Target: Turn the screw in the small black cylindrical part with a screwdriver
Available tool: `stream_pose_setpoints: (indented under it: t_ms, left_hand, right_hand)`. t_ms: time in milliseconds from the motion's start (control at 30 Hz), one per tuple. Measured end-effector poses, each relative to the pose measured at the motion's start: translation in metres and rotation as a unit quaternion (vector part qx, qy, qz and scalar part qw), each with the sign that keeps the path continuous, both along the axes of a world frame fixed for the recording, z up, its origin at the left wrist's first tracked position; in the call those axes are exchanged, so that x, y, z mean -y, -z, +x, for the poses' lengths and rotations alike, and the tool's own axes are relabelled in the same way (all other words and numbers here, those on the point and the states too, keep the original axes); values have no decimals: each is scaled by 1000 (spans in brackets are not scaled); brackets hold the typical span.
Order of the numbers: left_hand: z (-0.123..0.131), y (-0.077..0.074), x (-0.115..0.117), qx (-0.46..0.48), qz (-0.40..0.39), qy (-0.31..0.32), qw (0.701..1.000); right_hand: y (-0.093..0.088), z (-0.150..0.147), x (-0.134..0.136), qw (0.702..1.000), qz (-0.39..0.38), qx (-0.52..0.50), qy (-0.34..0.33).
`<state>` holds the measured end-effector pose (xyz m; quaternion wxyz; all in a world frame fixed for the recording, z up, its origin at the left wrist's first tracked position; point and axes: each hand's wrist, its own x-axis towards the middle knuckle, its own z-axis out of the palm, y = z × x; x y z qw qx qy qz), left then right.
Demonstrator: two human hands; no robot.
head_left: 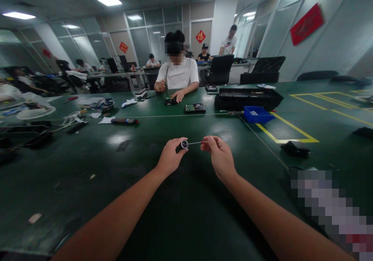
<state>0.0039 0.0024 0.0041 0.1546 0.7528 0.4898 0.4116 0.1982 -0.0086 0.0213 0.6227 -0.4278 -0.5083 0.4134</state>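
My left hand (pixel 171 155) is closed around a small dark cylinder with a pale ring-shaped end (pixel 184 144), which faces toward me and to the right. Inside the ring are small parts too fine to make out. My right hand (pixel 219 156) pinches a thin screwdriver by its reddish handle (pixel 205 141). Its slim metal shaft (pixel 194 143) points left, and the tip meets the rim of the ring or lies just at it; I cannot tell which. Both hands are held above the green table (pixel 186 214).
Across the table a person (pixel 177 72) works on a small dark device (pixel 170 100). A hard drive with a circuit board (pixel 194 108), a black case (pixel 247 99) and a blue tray (pixel 258 115) lie ahead. Left is a dark tube (pixel 125 121); right, a black block (pixel 295 149) and a blurred-out object (pixel 329 202).
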Motion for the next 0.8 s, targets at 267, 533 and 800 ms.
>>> stream_pose_setpoints:
  t_ms: [267, 533, 800]
  left_hand:
    - [5, 3, -3, -92, 9, 59, 994]
    - [2, 10, -7, -107, -5, 49, 993]
    - [2, 6, -4, -76, -12, 45, 996]
  right_hand:
    - [3, 16, -12, 993, -77, -23, 84]
    - [-9, 9, 4, 986, 1, 134, 102]
    - [-12, 7, 8, 981, 39, 177, 75]
